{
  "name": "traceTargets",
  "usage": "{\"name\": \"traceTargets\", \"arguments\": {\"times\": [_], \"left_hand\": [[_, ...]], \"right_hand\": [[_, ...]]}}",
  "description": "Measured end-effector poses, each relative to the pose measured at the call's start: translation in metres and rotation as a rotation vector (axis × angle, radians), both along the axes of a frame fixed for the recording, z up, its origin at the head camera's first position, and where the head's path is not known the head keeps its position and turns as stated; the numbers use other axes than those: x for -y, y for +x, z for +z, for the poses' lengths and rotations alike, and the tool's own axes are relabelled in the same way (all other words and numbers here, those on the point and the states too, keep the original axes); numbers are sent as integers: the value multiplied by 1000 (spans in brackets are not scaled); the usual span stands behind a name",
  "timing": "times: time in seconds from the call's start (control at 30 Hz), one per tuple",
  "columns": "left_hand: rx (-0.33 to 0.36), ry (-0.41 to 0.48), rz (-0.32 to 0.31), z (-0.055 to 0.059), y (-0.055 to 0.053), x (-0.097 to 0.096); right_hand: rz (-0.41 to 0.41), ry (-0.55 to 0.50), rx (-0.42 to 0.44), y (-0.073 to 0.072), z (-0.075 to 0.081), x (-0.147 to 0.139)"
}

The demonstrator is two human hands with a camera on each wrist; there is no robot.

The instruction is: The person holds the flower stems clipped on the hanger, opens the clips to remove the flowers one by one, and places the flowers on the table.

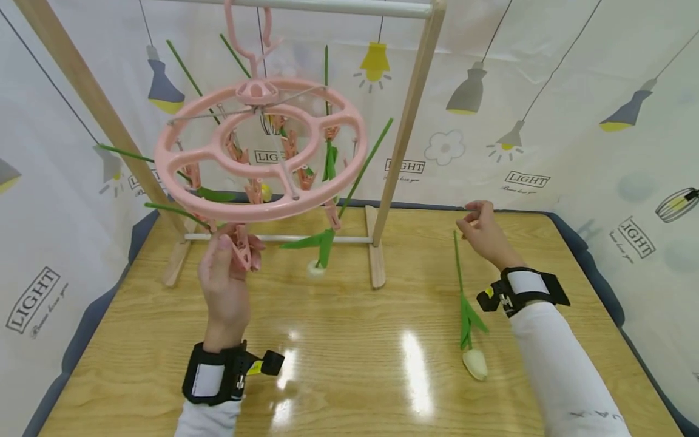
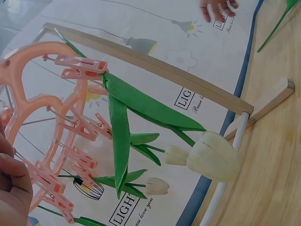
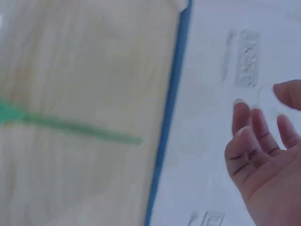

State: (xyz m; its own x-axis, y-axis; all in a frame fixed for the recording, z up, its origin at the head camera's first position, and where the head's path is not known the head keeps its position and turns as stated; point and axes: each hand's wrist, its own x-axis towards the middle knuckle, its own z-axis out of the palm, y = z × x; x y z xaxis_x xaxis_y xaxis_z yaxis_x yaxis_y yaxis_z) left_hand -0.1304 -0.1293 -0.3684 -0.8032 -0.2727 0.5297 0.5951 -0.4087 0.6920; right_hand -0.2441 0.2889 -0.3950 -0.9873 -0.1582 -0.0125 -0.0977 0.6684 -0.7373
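My left hand [image 1: 222, 276] holds a pink clothes peg [image 1: 242, 247] under the near rim of a round pink hanger [image 1: 262, 211]. Only part of that hand shows at the edge of the left wrist view. Artificial tulips hang head down from other pegs, one with a white bloom [image 2: 214, 155] and broad green leaves [image 2: 120, 136]. My right hand [image 1: 486, 233] is over the far right of the table, fingers loosely bent and nothing between them. Just below it lies a single white tulip [image 1: 475, 364], its green stem [image 3: 84, 129] apart from the fingers in the right wrist view.
A wooden stand [image 1: 406, 121] with a white top bar [image 1: 338, 6] carries the hanger by its hook. Its feet [image 1: 375, 261] rest on the wood-grain table [image 1: 349, 364]. A printed white cloth [image 1: 546, 91] rises behind and along the sides.
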Motion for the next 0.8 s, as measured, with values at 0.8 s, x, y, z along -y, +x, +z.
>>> {"name": "traceTargets", "arguments": {"times": [0.8], "left_hand": [[-27,-18,-40,2,0,3]], "right_hand": [[436,-578,-20,26,80,167]]}}
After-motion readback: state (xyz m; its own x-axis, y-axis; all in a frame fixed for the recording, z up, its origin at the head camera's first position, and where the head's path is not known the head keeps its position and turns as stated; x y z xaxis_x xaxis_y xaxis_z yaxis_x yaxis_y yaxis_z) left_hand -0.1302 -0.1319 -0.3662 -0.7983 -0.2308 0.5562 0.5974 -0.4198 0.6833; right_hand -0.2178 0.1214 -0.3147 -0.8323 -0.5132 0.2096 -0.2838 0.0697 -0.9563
